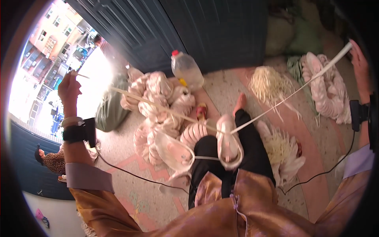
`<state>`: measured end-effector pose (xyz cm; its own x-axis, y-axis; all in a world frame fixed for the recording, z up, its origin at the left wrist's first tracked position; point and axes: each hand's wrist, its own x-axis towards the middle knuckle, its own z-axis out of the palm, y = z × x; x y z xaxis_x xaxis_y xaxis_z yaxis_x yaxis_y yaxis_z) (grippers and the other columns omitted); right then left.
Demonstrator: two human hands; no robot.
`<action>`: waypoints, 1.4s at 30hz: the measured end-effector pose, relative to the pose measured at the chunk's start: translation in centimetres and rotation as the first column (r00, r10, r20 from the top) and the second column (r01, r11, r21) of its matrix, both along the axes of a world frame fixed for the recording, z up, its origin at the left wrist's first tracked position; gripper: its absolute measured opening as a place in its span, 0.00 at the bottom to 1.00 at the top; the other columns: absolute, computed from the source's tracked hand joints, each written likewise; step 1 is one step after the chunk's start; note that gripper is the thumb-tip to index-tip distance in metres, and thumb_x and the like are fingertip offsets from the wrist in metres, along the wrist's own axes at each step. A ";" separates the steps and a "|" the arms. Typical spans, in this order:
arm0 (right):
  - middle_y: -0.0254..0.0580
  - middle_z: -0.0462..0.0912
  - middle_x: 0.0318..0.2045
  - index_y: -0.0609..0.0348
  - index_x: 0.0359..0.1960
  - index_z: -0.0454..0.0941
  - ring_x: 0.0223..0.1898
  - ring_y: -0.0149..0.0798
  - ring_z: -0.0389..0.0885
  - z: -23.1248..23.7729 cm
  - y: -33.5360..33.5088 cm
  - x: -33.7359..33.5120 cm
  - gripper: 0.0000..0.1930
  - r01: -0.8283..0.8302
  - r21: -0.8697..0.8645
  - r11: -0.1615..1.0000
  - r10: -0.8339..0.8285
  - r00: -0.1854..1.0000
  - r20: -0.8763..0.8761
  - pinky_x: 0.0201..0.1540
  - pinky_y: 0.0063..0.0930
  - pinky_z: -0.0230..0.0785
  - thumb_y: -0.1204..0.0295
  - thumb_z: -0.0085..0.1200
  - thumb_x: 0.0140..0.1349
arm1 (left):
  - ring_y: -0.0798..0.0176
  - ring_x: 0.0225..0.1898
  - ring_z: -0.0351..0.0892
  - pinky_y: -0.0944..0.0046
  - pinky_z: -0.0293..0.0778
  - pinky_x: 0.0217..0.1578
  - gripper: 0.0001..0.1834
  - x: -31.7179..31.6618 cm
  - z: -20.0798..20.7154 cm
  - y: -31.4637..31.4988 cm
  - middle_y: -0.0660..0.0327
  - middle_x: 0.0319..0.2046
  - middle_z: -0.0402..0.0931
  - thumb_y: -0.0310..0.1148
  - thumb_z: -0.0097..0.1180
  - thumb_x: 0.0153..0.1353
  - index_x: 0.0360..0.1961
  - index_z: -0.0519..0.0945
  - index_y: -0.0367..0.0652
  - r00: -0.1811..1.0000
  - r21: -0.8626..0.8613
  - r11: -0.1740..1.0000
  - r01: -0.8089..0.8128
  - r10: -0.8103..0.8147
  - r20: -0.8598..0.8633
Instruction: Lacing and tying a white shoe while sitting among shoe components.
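Observation:
On my lap lies a pale, flat slip-on shoe (229, 152), sole down with its opening facing me. A long cream strip (169, 112) stretches out from it to both sides. My left hand (70, 90), raised at the far left, is closed on one end; glare hides part of the strip near it. My right hand (359, 65), raised at the far right, has the other end against its fingers, and the strip is taut; its thumb is hidden. A second pale shoe (173, 150) sits left of my knee, joined to the first by a short strip (207, 158).
Bundles of nested pale shoes (158, 87) lie ahead left, beside a grey-green sack (112, 110) and a plastic jug (185, 69). Loose cream strips (266, 83) and another shoe bundle (327, 91) lie right. Black cables (134, 173) hang from both wrists. Two people are at left.

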<state>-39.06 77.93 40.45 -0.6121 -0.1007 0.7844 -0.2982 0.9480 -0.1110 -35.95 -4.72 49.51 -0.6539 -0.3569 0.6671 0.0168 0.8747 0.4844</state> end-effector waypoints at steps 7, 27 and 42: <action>0.39 0.81 0.32 0.63 0.41 0.76 0.34 0.28 0.79 12.3 -26.1 0.1 0.09 -0.474 0.217 0.853 0.521 0.793 -0.316 0.37 0.19 0.70 0.77 0.50 0.60 | 0.75 0.15 0.70 0.74 0.66 0.15 0.11 -2.1 5.5 21.2 0.65 0.15 0.72 0.31 0.47 0.58 0.38 0.80 0.42 0.812 0.000 0.839 0.544 -0.527 -0.250; 0.40 0.78 0.22 0.60 0.31 0.76 0.21 0.31 0.75 0.8 -6.0 -7.0 0.06 0.091 -0.075 0.993 -0.095 0.994 -0.055 0.25 0.25 0.65 0.71 0.51 0.58 | 0.68 0.16 0.75 0.71 0.69 0.15 0.10 -8.5 -0.7 26.2 0.63 0.17 0.75 0.37 0.51 0.57 0.32 0.75 0.41 0.915 -0.417 0.822 0.389 -0.292 0.279; 0.30 0.75 0.19 0.57 0.29 0.76 0.17 0.22 0.70 -35.5 -35.2 10.2 0.07 0.662 -0.738 0.130 0.848 0.311 0.428 0.17 0.17 0.66 0.68 0.53 0.55 | 0.71 0.13 0.71 0.72 0.69 0.15 0.09 6.6 -37.7 23.0 0.63 0.16 0.73 0.34 0.52 0.57 0.27 0.77 0.38 0.387 0.863 0.436 -0.256 -0.772 0.505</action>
<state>-28.87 42.70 4.95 -0.7920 -0.1298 -0.5966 0.6104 -0.1866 -0.7698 -29.38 18.27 11.84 -0.7526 0.0397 -0.6573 -0.6467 0.1436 0.7491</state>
